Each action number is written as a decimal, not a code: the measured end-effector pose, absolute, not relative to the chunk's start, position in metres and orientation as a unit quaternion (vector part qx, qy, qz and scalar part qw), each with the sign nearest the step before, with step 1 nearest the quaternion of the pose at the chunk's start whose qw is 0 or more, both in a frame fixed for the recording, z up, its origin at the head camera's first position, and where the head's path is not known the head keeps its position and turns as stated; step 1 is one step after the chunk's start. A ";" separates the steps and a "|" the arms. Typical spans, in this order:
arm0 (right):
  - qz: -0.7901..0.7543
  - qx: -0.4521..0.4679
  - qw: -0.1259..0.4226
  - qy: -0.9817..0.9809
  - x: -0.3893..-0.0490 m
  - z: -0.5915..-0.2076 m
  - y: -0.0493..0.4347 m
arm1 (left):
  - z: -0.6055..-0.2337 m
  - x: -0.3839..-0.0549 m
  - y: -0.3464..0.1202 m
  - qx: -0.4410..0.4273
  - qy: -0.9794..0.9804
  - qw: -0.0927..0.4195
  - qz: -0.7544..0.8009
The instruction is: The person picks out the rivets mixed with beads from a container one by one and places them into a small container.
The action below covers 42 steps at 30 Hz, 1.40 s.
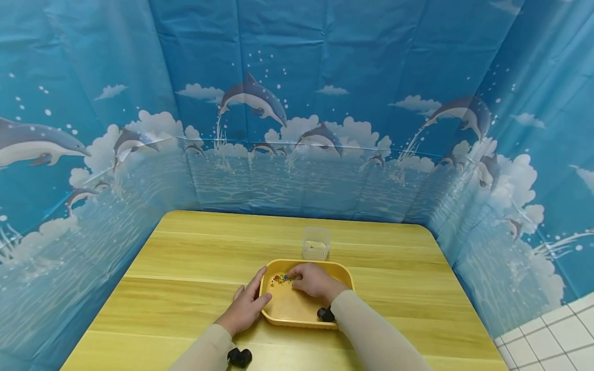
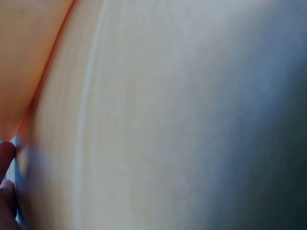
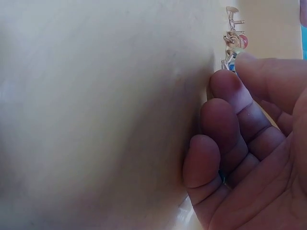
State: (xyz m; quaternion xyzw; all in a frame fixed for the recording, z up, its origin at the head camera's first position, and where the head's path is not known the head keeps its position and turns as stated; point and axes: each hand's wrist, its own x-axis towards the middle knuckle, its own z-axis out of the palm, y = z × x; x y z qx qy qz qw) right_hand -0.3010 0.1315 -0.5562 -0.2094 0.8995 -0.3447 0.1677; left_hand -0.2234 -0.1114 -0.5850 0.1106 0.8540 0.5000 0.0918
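Observation:
A yellow tray point(image 1: 297, 323) lies on the table, with a row of small coloured thumbtacks point(image 1: 279, 279) along its far left part. My left hand point(image 1: 246, 306) holds the tray's left rim, thumb over the edge and fingers along the outer side. Inside the tray, my right hand point(image 1: 313, 281) reaches to the right end of the row. In the right wrist view its thumb and index fingertip come together at a blue-headed thumbtack point(image 3: 232, 66), partly hidden by them. The other fingers are curled. More thumbtacks point(image 3: 233, 38) with flat heads and thin metal stems lie just beyond.
Right behind the tray stands a clear plastic box point(image 1: 316, 245) with a few tiny things at its bottom. The wooden table point(image 1: 185, 257) reaches back to a blue dolphin-print curtain point(image 1: 297, 175) on its far and both lateral sides. White tiles point(image 1: 552, 335) show at lower right.

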 end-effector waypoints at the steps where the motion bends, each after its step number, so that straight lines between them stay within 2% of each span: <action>1: -0.346 -0.209 0.168 0.899 -0.301 -0.556 0.131 | -0.585 -0.224 -0.112 0.110 0.854 0.091 0.500; 13: -0.356 -0.183 0.171 0.900 -0.301 -0.557 0.131 | -0.584 -0.223 -0.112 0.114 0.859 0.081 0.493; 26: -0.337 -0.192 0.157 0.908 -0.301 -0.556 0.129 | -0.582 -0.222 -0.112 0.110 0.859 0.076 0.494; 36: -0.332 -0.199 0.165 0.907 -0.299 -0.556 0.128 | -0.580 -0.220 -0.111 0.111 0.857 0.077 0.497; 42: -0.283 -0.223 0.142 0.922 -0.299 -0.555 0.127 | -0.581 -0.220 -0.111 0.106 0.860 0.073 0.494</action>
